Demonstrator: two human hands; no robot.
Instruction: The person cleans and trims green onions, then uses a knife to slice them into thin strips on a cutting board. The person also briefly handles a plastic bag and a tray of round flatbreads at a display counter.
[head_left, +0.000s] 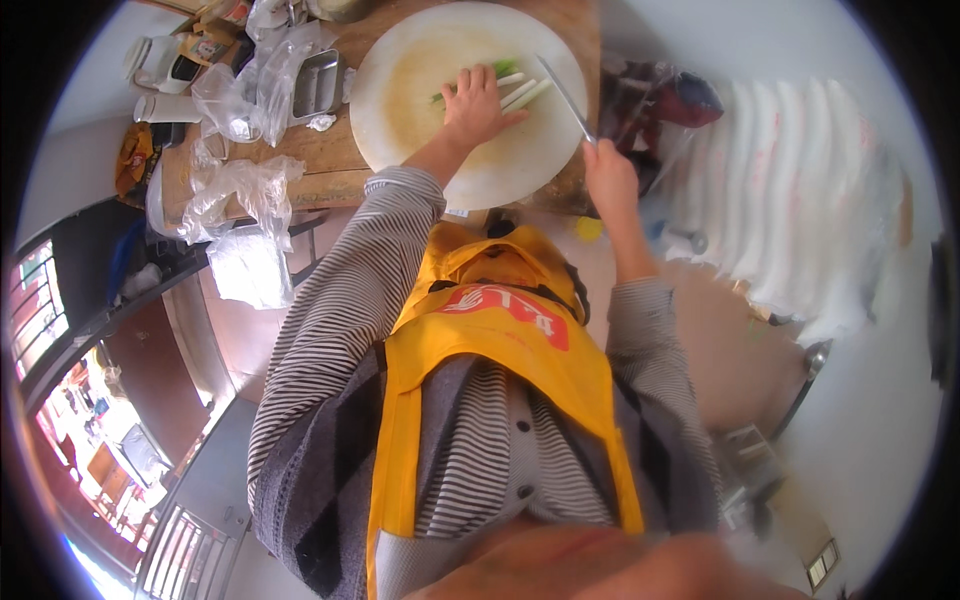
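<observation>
A large round white cutting board (420, 161) lies on the wooden table, its middle stained yellowish. On it is a small bunch of green onions (531, 94), white ends towards the right, green parts beyond and left of my hand. My left hand (474, 109) rests on the bunch with its fingers spread, covering part of it. In my right hand (611, 174), at the board's right edge, is the handle of a knife (564, 97). Its narrow-looking blade points up and left over the board, just right of the white ends and apart from my left hand.
Left of the board, the wooden table (330, 184) bears a rectangular metal tin (318, 84), clear plastic bags (244, 184) and a white bottle-like container (166, 109). Stacked white sacks (780, 180) stand to the right, beside a dark red plastic-wrapped bundle (686, 101).
</observation>
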